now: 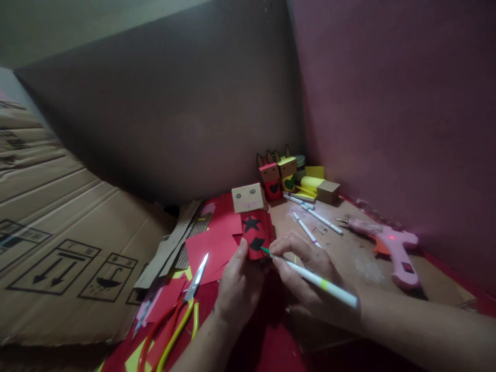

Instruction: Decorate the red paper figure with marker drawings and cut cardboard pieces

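Observation:
My left hand (242,284) is wrapped around the lower part of a paper doll (251,225), holding it upright. The doll has a box-shaped cardboard head with drawn eyes and pink marks, and a red paper body. A dark star (251,223) sits high on the body, with a second dark shape (257,243) below it. In my right hand (306,268) is a white marker (318,280) with a yellow-green band. Its green tip meets the edge of the lower shape.
Scissors (182,315) and red paper (209,248) lie left, beside a large cardboard box (70,248). Two finished-looking eared figures (277,178) stand behind. Several markers (321,219) and a pink glue gun (391,243) with a red light lie right. A cardboard cube (328,191) touches a yellow roll.

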`<control>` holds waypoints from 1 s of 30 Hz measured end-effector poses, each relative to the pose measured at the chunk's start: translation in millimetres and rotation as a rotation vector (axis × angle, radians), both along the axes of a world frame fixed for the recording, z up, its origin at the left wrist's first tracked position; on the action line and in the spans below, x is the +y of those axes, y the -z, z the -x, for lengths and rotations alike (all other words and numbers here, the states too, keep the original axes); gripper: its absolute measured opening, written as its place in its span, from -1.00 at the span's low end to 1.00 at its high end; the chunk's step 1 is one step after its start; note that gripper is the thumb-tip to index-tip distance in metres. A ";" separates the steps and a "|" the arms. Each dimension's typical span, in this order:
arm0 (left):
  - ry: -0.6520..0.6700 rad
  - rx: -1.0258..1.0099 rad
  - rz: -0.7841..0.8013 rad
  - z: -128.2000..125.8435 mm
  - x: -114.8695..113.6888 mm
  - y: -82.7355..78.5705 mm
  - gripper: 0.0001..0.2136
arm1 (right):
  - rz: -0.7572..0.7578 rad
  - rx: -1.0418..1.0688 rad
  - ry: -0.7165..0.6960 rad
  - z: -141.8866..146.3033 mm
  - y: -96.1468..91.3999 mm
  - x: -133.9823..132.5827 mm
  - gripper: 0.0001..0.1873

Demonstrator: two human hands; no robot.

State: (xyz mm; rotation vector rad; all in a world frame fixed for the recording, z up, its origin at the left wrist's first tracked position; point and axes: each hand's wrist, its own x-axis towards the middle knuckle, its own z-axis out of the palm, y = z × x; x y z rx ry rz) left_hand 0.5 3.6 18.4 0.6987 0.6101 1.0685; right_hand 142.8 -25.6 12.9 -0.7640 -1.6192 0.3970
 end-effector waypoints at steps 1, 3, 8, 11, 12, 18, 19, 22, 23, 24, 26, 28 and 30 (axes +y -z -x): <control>-0.001 -0.009 -0.006 -0.1 0.0 0.5 -0.60 | 0.007 0.002 0.006 0.3 0.4 0.2 -0.88; 0.005 -0.027 -0.015 -0.3 0.1 0.9 -0.60 | 0.028 0.015 0.015 1.1 1.6 0.6 -0.89; 0.001 0.002 -0.034 -0.7 1.0 0.7 -0.61 | 0.093 0.058 0.020 2.2 3.5 0.7 -0.90; -0.001 -0.012 -0.039 -1.0 1.1 1.1 -0.60 | 0.061 0.047 -0.005 1.5 3.1 0.5 -0.89; 0.001 -0.019 -0.032 -1.2 1.0 1.0 -0.60 | 0.050 0.038 -0.011 1.2 2.7 0.5 -0.88; 0.004 -0.011 -0.003 -2.6 -1.4 -2.6 -0.57 | 0.015 0.002 -0.021 0.6 -0.1 0.3 -0.89; 0.006 -0.014 -0.005 -2.6 -1.5 -3.1 -0.56 | 0.009 0.000 -0.025 0.5 -0.6 0.3 -0.89; 0.009 -0.021 -0.005 -2.1 -0.9 -3.4 -0.58 | 0.001 0.000 -0.029 -0.2 -1.4 0.4 -0.90; 0.009 -0.023 -0.007 -1.9 -0.7 -3.3 -0.59 | 0.000 -0.002 -0.031 -0.4 -1.5 0.3 -0.90; 0.014 -0.025 -0.007 -1.7 -0.6 -3.4 -0.60 | 0.002 -0.005 -0.035 -0.6 -1.5 0.3 -0.90; 0.026 -0.027 -0.008 -1.5 -0.7 -4.0 -0.60 | -0.006 -0.012 -0.051 -0.7 -1.2 0.0 -0.90; 0.037 -0.027 -0.006 -1.6 -1.0 -5.0 -0.60 | -0.013 -0.007 -0.066 -0.5 -0.4 -0.4 -0.91; 0.038 -0.022 0.000 -2.0 -1.5 -5.9 -0.60 | 0.000 0.016 -0.066 0.0 0.6 -1.0 -0.91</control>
